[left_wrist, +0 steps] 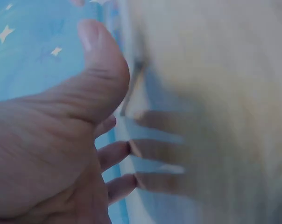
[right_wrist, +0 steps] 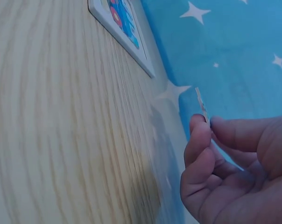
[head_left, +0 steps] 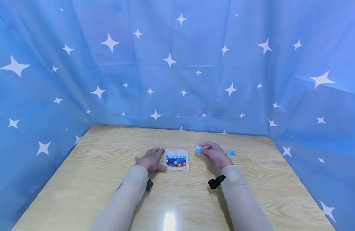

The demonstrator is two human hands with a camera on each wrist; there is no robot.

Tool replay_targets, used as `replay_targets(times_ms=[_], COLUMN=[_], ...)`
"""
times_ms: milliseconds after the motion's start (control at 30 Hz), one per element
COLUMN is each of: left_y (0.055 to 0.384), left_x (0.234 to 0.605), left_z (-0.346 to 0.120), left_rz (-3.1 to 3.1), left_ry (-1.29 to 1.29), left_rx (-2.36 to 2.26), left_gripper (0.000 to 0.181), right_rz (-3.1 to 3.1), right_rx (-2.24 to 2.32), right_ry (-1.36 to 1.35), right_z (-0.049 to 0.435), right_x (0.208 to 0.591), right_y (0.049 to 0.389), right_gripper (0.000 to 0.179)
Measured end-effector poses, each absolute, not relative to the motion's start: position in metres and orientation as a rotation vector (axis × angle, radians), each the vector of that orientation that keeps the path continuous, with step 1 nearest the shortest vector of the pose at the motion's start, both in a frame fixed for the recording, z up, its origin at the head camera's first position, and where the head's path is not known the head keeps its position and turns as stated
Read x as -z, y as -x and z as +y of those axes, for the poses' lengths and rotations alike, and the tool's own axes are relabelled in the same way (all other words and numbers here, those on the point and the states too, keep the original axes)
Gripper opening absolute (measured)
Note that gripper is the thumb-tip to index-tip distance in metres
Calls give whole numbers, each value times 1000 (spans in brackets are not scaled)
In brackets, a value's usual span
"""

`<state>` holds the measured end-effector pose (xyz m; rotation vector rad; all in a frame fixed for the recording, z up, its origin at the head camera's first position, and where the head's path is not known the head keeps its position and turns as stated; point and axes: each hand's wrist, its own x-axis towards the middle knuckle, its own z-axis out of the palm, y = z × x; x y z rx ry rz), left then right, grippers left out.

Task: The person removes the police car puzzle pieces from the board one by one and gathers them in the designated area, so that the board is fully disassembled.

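A puzzle board (head_left: pixel 176 168) with a pale rim lies on the table, showing a blue train picture. Along its left side is my left hand (head_left: pixel 149 159), fingers spread and fingertips down by the board's edge. In the left wrist view the thumb (left_wrist: pixel 101 60) stands apart from the fingers. To the right of the board, my right hand (head_left: pixel 215 154) pinches a blue and white puzzle piece (head_left: pixel 198 149) between thumb and fingers. Seen from the right wrist, that thin piece (right_wrist: pixel 201 103) is edge-on, held above the table, and the board's corner (right_wrist: pixel 149 70) shows beyond.
Another blue puzzle piece (head_left: pixel 232 153) lies on the wooden table (head_left: pixel 108 179), just right of my right hand, with a bit of blue beside it partly hidden by the hand. A blue curtain (head_left: pixel 177 80) with white stars hangs along the table's back and sides.
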<state>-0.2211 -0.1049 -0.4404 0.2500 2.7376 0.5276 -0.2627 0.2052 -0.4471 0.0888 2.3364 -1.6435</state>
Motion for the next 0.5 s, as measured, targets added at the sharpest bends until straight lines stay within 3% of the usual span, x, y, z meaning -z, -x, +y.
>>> replay_targets(times_ms=[500], left_y=[222], left_x=[444], left_z=[-114], left_rz=[2801], left_ry=[-334], left_rx=[-556], left_gripper=[101], right_rz=[2299], right_rx=[1656], right_ry=[-98], right_z=[226], right_x=[451], right_y=[261], right_gripper=[38])
